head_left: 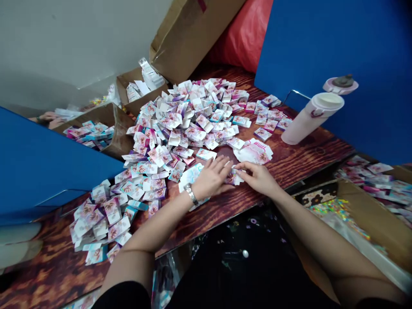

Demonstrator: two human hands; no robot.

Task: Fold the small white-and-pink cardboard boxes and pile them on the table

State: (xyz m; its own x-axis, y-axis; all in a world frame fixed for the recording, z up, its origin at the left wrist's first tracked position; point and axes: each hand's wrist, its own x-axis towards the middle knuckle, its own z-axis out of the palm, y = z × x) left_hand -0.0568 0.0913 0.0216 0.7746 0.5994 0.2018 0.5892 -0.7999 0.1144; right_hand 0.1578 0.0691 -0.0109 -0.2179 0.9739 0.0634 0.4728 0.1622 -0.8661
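My left hand (210, 178), with a silver watch on the wrist, lies with fingers stretched over a stack of flat blue-and-white cartons (189, 174). Its fingertips reach the small printed box (234, 177) beside it. Thumb and fingers of my right hand (257, 177) pinch that box at its upper right edge; part of the box is hidden behind the fingers. Just beyond the hands lies another stack of flat cartons (254, 151), white with pink print. A large heap of small folded boxes (183, 124) spreads over the wooden-patterned table (309, 159).
A pale pink bottle (304, 120) stands open at the right, near a blue partition (337, 47). Cardboard boxes (120, 128) stand behind the heap. Another person's hand (48, 118) shows at far left. At lower right, an open carton (370, 210) holds small colourful pieces.
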